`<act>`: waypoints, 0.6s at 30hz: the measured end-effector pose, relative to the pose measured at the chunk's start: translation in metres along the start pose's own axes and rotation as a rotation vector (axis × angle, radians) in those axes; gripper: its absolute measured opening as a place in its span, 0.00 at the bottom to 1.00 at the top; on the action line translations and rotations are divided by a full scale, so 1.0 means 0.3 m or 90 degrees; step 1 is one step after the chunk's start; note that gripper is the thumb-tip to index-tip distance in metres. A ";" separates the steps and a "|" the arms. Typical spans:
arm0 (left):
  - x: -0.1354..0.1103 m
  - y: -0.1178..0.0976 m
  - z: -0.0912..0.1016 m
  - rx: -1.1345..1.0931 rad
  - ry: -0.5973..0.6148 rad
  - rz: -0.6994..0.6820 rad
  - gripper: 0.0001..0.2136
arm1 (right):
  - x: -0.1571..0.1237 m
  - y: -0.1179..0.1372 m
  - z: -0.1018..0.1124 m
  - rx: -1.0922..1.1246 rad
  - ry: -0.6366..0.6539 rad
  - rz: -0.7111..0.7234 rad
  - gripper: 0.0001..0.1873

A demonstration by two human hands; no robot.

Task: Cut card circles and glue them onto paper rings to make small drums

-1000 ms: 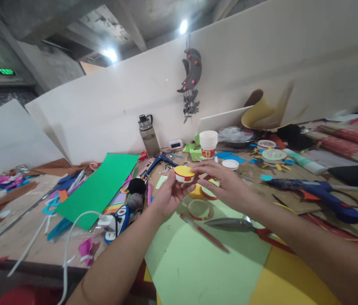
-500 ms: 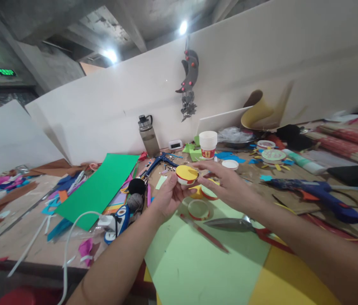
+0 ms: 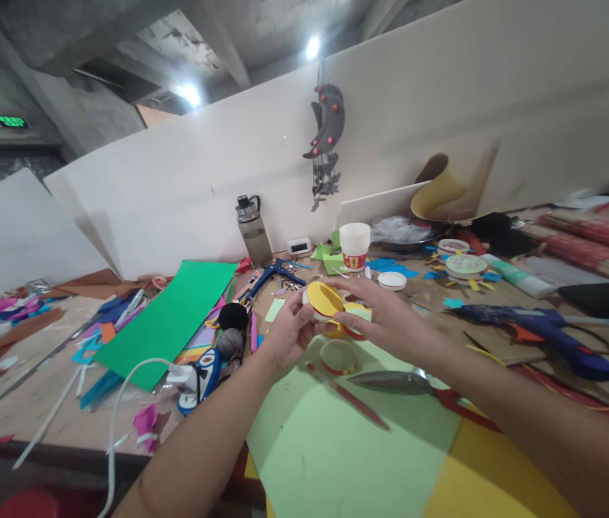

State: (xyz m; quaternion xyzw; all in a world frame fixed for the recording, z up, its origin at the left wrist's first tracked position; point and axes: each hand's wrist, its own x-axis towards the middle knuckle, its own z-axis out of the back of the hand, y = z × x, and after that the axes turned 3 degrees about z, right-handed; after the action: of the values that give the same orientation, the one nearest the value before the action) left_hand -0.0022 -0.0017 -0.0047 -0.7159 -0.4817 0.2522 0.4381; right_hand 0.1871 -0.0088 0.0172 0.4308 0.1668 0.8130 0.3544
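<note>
My left hand (image 3: pixel 289 337) is closed around a shallow round cup piece with a flat yellow top (image 3: pixel 322 298) and a white and red side. The piece tilts toward me. My right hand (image 3: pixel 391 313) has its thumb and fingers at the right edge of the yellow top, pinching it. Just below the hands, a cut cup ring (image 3: pixel 338 357) lies on light green paper (image 3: pixel 348 460). A reddish pencil (image 3: pixel 361 405) and scissors (image 3: pixel 391 382) with red handles rest nearby. Another round cup piece (image 3: pixel 357 320), partly hidden, sits behind my right hand.
Stacked white paper cups (image 3: pixel 355 246) and a water bottle (image 3: pixel 255 234) stand at the back. A blue glue gun (image 3: pixel 547 334) lies to the right. On the left are a green sheet (image 3: pixel 169 324), a power strip (image 3: pixel 206 378) with a white cable, and coloured scraps.
The yellow-topped piece has tilted toward me and shifted slightly right. My right hand's fingers have come onto its edge. The grey hanging ornament on the wall has swung slightly right.
</note>
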 end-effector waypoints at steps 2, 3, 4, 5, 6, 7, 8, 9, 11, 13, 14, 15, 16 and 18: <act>0.000 0.001 0.000 0.003 -0.012 -0.003 0.29 | 0.000 0.002 0.000 -0.001 0.002 0.006 0.25; 0.000 0.001 -0.001 0.004 -0.021 -0.007 0.29 | 0.000 0.003 0.000 -0.001 0.002 0.010 0.25; 0.000 0.001 -0.003 0.004 -0.029 -0.015 0.29 | 0.000 0.003 0.000 -0.001 0.002 0.014 0.25; -0.001 -0.001 -0.005 0.006 -0.037 -0.024 0.29 | 0.000 0.002 0.001 0.000 0.003 0.019 0.25; -0.001 -0.003 -0.008 0.011 -0.043 -0.034 0.29 | -0.001 0.001 0.001 0.000 0.005 0.026 0.25; -0.002 -0.005 -0.010 0.020 -0.046 -0.042 0.29 | -0.001 0.000 0.002 0.001 0.006 0.038 0.25; -0.003 -0.008 -0.012 0.032 -0.049 -0.049 0.29 | -0.001 -0.002 0.003 0.002 0.007 0.050 0.25; -0.004 -0.010 -0.014 0.047 -0.052 -0.056 0.29 | -0.002 -0.003 0.003 0.001 0.006 0.061 0.26; -0.006 -0.011 -0.017 0.075 -0.058 -0.076 0.29 | -0.003 -0.005 0.002 -0.001 0.008 0.076 0.28; -0.006 -0.009 -0.018 0.096 -0.057 -0.101 0.30 | -0.004 -0.004 0.000 -0.005 0.011 0.078 0.30; -0.006 -0.007 -0.018 0.105 -0.053 -0.115 0.30 | -0.004 -0.002 -0.001 -0.007 0.009 0.078 0.31; -0.006 -0.005 -0.017 0.114 -0.048 -0.129 0.29 | -0.005 -0.001 -0.003 -0.011 0.006 0.080 0.32; -0.006 -0.004 -0.017 0.123 -0.043 -0.140 0.29 | -0.004 0.000 -0.004 -0.015 0.001 0.081 0.33; -0.007 -0.001 -0.017 0.138 -0.038 -0.151 0.29 | -0.003 0.002 -0.007 -0.021 -0.007 0.092 0.34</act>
State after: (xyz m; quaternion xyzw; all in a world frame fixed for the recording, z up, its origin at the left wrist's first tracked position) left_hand 0.0008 -0.0055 -0.0019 -0.5947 -0.5457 0.2706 0.5247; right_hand 0.1855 -0.0097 0.0157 0.4401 0.1204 0.8367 0.3029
